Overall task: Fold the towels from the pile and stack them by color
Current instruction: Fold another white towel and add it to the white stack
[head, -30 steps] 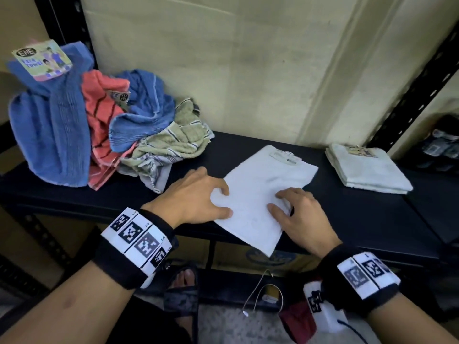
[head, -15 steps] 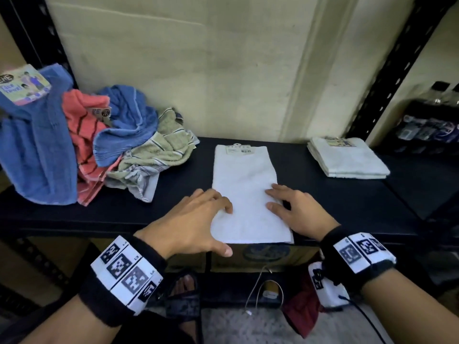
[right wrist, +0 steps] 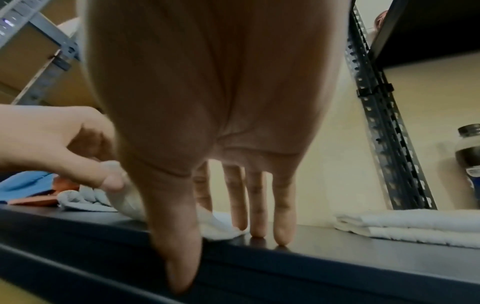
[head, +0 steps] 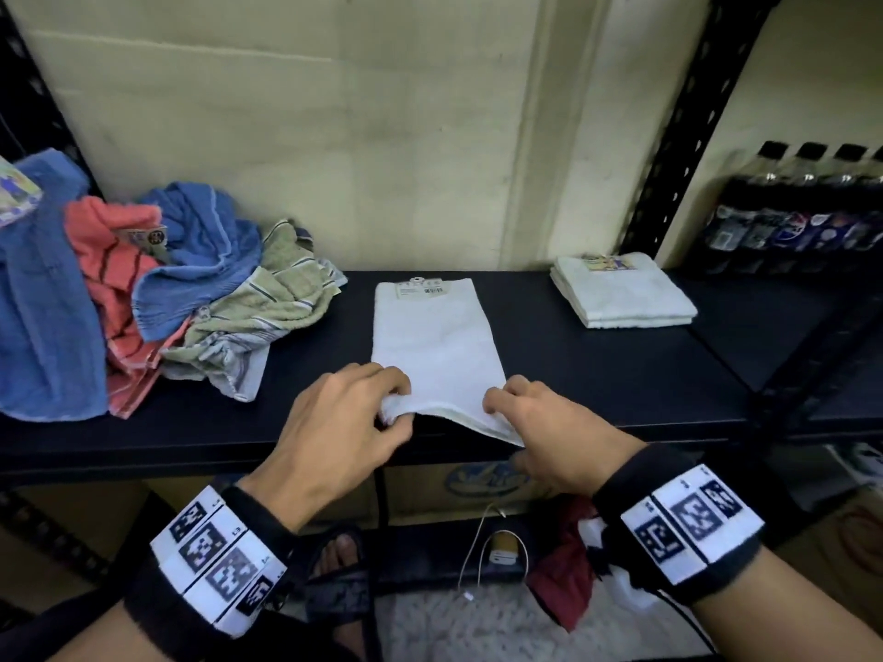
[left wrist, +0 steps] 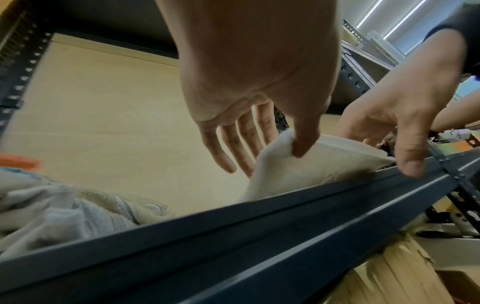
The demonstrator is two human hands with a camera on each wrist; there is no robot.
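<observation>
On shelf (head: pixel 597 375), hands-pinched white towel (head: pixel 435 346)

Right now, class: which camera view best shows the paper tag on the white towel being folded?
The head view: the tag sits at the white towel's far end. Both wrist views show only its lifted near edge.

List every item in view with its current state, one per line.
White towel: flat on shelf, near edge lifted.
Left hand: pinches the near left corner.
Right hand: at the near right corner, grip unclear.
Towel pile: crumpled, unfolded.
White stack: folded.
Bottles: upright, capped.
</observation>
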